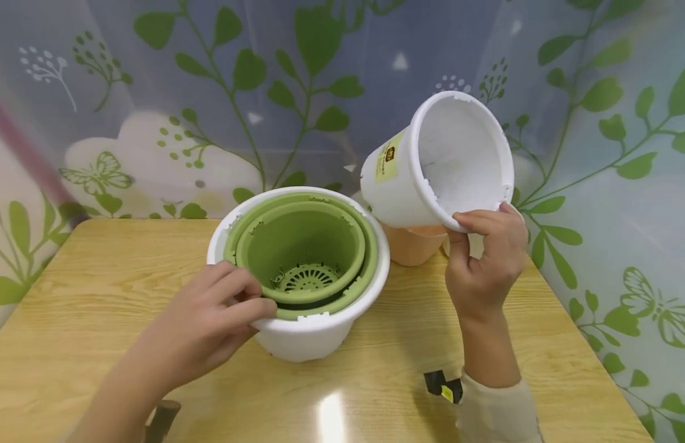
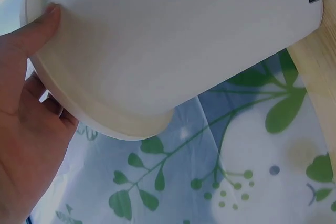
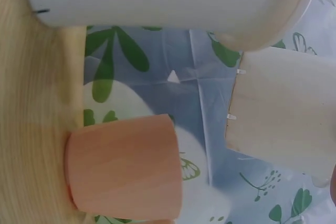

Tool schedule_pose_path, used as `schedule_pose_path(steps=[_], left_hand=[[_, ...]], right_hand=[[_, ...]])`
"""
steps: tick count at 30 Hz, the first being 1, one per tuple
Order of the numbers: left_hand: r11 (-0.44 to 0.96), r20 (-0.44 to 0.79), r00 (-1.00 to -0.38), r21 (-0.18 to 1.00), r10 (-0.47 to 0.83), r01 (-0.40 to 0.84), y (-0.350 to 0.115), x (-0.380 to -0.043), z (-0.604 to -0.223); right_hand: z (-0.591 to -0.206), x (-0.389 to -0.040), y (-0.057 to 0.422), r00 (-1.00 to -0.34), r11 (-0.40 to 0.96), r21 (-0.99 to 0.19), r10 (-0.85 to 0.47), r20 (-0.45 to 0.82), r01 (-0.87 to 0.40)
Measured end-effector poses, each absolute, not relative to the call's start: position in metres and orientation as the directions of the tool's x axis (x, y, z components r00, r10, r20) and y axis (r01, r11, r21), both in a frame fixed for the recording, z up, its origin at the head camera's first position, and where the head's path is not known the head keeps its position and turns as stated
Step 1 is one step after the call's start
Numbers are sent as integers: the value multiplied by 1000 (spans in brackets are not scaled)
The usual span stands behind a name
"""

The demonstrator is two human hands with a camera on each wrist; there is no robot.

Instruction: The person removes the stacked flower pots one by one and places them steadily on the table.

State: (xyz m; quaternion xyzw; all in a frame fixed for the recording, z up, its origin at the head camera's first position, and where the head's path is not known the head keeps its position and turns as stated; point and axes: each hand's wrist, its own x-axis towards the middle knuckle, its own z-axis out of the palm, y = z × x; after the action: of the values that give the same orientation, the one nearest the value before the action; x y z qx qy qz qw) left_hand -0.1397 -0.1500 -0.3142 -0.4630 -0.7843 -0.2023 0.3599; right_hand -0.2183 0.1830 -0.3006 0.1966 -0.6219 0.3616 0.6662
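A large white flowerpot (image 1: pixel 309 338) stands on the table, with two green pots nested inside it. The inner green pot (image 1: pixel 298 237) has a slotted base; the outer green pot (image 1: pixel 367 271) shows mainly as a rim around it. At the front left, my left hand (image 1: pixel 220 314) grips the white pot's rim, its thumb on the outer wall in the left wrist view. My right hand (image 1: pixel 486 258) pinches the rim of a smaller white flowerpot (image 1: pixel 397 200), raised and tilted with its mouth toward me. A yellow label (image 1: pixel 386 157) is on its side.
An orange pot (image 1: pixel 411 246) stands on the wooden table (image 1: pixel 126 277) behind and below the raised pot, partly hidden in the head view. A leaf-patterned sheet (image 1: pixel 198 123) hangs along the back and right side.
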Motion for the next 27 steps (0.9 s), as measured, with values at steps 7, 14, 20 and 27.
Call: schedule_pose_path(steps=[7, 14, 20, 27], left_hand=[[500, 762, -335, 17, 554, 866, -170, -130, -314], [505, 781, -330, 21, 530, 863, -180, -124, -313], [494, 784, -320, 19, 532, 870, -185, -122, -312], [455, 784, -310, 39, 538, 889, -190, -122, -309]], right_hand=[[-311, -224, 173, -91, 646, -183, 174, 981, -741], [-329, -234, 163, -135, 631, -141, 58, 989, -763], [-340, -241, 156, -152, 623, -126, 11, 988, -772], [-350, -250, 151, -209, 624, -138, -41, 977, -769]])
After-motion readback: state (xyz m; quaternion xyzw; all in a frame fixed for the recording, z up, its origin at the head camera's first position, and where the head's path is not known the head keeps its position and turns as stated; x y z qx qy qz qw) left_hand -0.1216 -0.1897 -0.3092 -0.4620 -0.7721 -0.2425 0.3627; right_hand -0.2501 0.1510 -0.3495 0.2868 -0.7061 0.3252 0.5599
